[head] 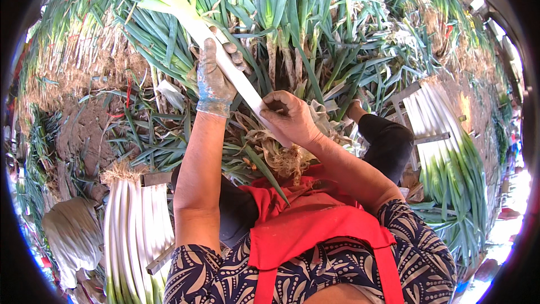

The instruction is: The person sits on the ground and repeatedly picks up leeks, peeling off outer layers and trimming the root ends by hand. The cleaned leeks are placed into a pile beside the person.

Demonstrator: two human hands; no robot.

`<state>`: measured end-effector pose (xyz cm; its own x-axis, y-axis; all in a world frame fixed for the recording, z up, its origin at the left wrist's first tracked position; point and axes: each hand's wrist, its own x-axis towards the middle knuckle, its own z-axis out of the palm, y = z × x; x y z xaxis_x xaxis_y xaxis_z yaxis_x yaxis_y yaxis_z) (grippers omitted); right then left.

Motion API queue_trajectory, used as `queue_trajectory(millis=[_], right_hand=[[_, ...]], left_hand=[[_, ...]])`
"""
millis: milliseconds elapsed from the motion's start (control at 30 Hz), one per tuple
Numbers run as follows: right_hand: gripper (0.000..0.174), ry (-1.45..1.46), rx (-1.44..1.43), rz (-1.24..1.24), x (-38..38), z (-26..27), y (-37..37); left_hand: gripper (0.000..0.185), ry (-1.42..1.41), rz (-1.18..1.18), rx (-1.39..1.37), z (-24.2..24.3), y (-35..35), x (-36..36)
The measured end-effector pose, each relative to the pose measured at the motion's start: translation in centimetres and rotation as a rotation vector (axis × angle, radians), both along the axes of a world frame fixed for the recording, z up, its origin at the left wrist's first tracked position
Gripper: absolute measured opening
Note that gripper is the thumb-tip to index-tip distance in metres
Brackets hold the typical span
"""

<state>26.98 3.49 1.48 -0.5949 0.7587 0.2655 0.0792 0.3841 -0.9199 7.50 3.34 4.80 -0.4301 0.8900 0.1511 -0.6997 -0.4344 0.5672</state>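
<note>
A long green onion with a clean white stalk slants across the middle, leaves at the upper left and roots towards my lap. My left hand, in a dirty, paint-flecked work glove, is wrapped around the upper part of the white stalk. Lower down, my bare right hand has its thumb and curled fingertips at the stalk's edge, above the root end. Pale dry peelings lie beneath it. A red apron covers my front, and a loose green leaf reaches onto it.
White-stalked onions lie in a metal-barred rack at left; another bundle rests in a rack at right. Unpeeled onions are heaped ahead, with rows of bundles at far left. A pale cloth-like item sits at lower left.
</note>
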Motion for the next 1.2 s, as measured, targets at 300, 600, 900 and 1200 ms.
queue_trajectory(millis=[300,600,900,1200], right_hand=[[0.021,-0.288,0.238,-0.049,-0.2,1.6,0.4],[0.021,-0.616,0.171,-0.104,-0.9,2.3,0.8],[0.030,-0.670,0.091,-0.123,0.2,-0.2,3.4],[0.016,0.413,-0.963,0.326,6.5,-2.8,1.1]], left_hand=[[0.039,0.136,0.148,-0.178,-0.5,0.4,0.9],[0.025,0.167,0.294,-0.213,-1.4,1.0,2.2],[0.035,0.158,0.162,-0.169,-0.4,0.5,2.4],[0.033,0.144,0.315,-0.225,0.0,0.7,-0.4]])
